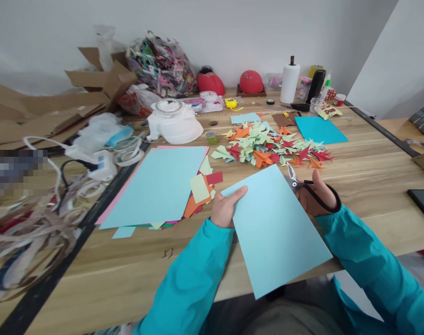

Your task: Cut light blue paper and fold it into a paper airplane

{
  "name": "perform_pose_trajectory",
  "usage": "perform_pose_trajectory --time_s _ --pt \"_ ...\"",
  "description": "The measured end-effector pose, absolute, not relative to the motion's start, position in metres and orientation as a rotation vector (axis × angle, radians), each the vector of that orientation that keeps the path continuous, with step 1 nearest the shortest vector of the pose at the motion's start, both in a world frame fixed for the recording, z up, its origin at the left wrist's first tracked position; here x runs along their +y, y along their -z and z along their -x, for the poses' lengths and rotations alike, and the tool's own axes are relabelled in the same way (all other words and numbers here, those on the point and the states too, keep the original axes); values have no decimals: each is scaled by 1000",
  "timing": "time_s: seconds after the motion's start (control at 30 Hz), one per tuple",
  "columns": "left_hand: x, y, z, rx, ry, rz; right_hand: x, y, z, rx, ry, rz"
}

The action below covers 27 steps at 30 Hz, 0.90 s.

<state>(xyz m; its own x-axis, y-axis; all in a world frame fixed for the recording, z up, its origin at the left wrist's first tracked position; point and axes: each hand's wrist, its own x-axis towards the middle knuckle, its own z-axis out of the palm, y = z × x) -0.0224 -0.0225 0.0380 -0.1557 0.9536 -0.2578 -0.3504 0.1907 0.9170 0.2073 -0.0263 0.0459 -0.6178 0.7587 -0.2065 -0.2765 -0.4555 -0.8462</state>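
My left hand (226,207) grips a light blue sheet of paper (280,232) by its left edge, thumb on top. The sheet is held tilted above the table's front edge. In my right hand (318,195) is a pair of black-handled scissors (294,184), fingers in the loops. The blades are spread beside the sheet's upper right edge; whether they touch it I cannot tell. Beyond the sheet lies a pile of folded paper shapes (257,142) in green, orange and red. A stack of coloured paper (156,181) rests to the left, with small cut pieces (200,188) at its right side.
A white power strip (103,165) and tangled cords lie at the left. Along the back stand a cardboard box (93,93), a bulging clear bag (163,65), red pincushion-like domes (251,82) and a white roll (289,83). A phone (423,204) lies at the right edge.
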Motion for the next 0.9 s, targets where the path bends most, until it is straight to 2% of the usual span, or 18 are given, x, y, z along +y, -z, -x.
perform_pose_trajectory --time_s 0.17,0.43,0.73,0.9 --pt "-21 -39 24 1221 -1298 -666 -26 -46 -209 -910 -2038 731" --pt "-28 -43 20 1170 -1234 -768 -27 -52 -206 -1150 -2180 667" --pt "-25 -34 20 1121 -1204 -785 -27 -49 -204 -1112 -2083 607" --pt "-25 -34 20 1155 -1204 -781 -27 -48 -203 -1109 -2056 711"
